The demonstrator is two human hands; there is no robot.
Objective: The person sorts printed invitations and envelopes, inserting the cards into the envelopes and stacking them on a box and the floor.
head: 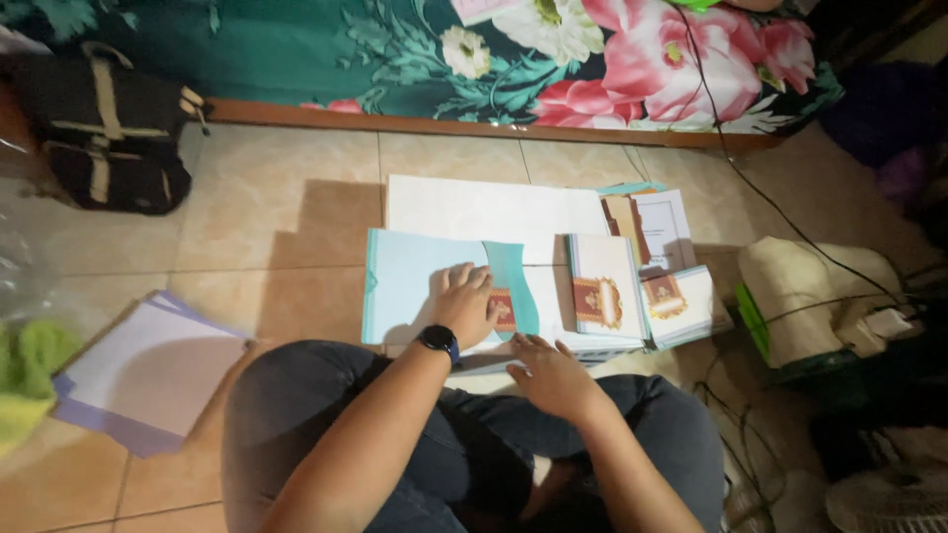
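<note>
Hands work over cards on tiled floor (276,197). Left hand (462,301), w/ black watch (438,339), lies flat on open teal card (415,281), fingers spread, grasping nothing, pressing next to its curved flap (513,271). Right hand (548,375) rests open at near edge of white sheet (484,207), not gripping. Card stack (604,291) just beside; paper pile (148,380) well apart, by bag (104,128).

Head camera: looking steeply down from above the seated person's lap, facing forward across the beige tiled floor (286,212) toward the floral-covered bed edge (553,59); sitting close; single view only.
</note>
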